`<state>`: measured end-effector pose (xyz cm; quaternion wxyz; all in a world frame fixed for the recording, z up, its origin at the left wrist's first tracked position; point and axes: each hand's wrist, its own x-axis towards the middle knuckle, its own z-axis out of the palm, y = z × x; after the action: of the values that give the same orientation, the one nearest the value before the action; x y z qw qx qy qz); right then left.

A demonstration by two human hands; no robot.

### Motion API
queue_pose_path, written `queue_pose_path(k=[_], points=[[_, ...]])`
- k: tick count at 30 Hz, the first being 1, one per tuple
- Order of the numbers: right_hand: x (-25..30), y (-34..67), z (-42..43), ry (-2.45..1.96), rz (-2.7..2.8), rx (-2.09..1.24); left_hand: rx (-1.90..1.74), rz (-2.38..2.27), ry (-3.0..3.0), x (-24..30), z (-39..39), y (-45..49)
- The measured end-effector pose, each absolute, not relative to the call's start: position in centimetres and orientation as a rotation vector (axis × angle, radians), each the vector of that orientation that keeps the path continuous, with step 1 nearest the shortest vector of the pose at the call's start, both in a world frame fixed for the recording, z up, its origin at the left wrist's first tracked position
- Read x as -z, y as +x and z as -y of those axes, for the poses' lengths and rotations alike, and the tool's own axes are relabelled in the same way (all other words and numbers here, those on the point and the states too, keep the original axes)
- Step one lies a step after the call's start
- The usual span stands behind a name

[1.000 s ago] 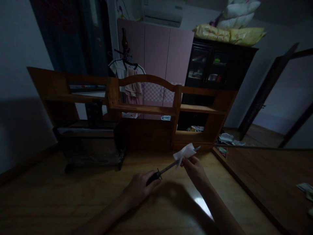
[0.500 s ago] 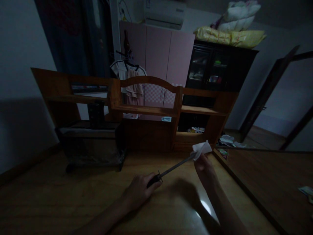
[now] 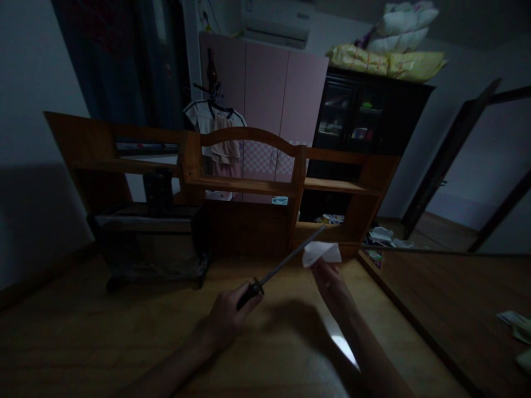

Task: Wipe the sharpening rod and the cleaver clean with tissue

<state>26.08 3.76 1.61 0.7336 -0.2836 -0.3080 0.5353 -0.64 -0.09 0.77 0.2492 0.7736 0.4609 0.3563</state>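
My left hand [image 3: 226, 318] grips the black handle of a long thin metal rod [image 3: 286, 260], like a sharpening steel, which points up and to the right over the wooden desk [image 3: 124, 342]. A folded white tissue [image 3: 321, 252] is pinched in my right hand [image 3: 329, 282], just right of the rod's upper part. Whether tissue and rod touch is unclear in the dim light.
A wooden shelf unit [image 3: 249, 182] stands at the back of the desk, with a dark wire basket [image 3: 153, 249] at its left. Behind are a pink wardrobe [image 3: 274, 94] and a dark cabinet [image 3: 365, 116] topped with bedding. Papers [image 3: 516, 320] lie at right.
My right hand slid the tissue out along the rod toward its tip, then came off it. The rod has tilted up and swung slightly left with my left hand.
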Motion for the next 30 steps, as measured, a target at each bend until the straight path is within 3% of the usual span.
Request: queue_pose_path(k=[7, 12, 30], points=[[-1.4, 21.6, -1.0, -0.799, 1.096, -1.357, -0.899, -1.357, 2.268, -0.3, -0.1, -0.6], [-0.7, 20.8, -0.7, -0.942, 1.369, -1.302, -0.743, -1.33, 2.482, 0.4, -0.2, -0.6], [-0.4, 21.7, -1.7, -0.845, 1.302, -1.213, -0.722, -1.342, 2.435, -0.1, -0.1, -0.3]])
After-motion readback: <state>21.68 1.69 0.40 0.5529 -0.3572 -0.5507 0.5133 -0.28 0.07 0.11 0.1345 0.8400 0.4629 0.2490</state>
